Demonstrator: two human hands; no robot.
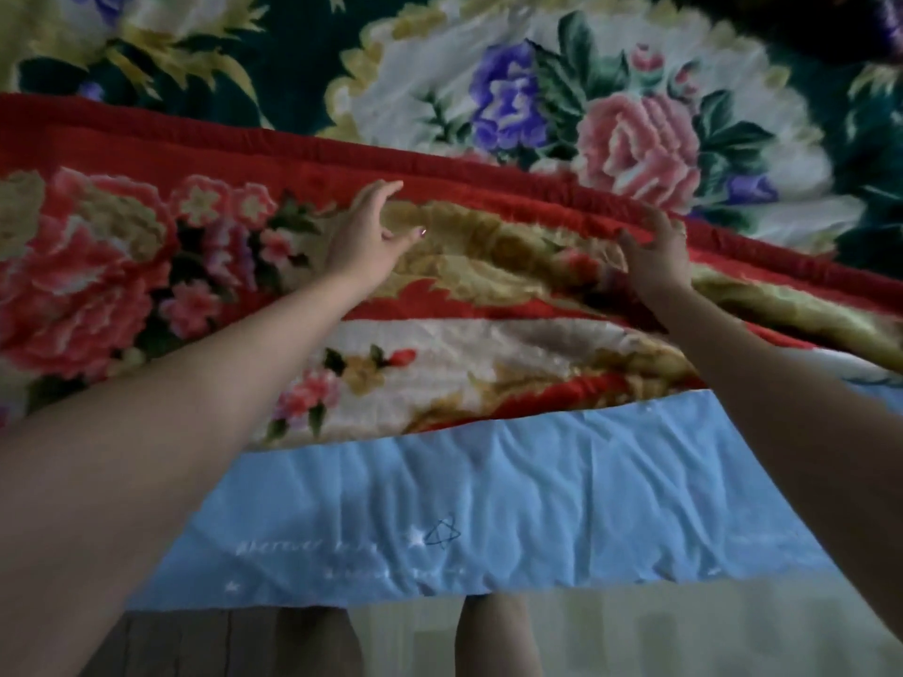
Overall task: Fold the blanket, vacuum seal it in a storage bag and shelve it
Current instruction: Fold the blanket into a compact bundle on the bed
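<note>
Red floral blanket [146,266] lies on a bed over a light blue sheet [488,510], in front of a dark green floral blanket [488,80]. Left hand [364,232] hovers above it, fingers spread. Right hand [655,251] reaches its red edge; grip unclear.

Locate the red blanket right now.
In the head view the red blanket lies across the middle of the frame, over the blue sheet and in front of the dark green blanket, with both hands at its far edge.
</note>
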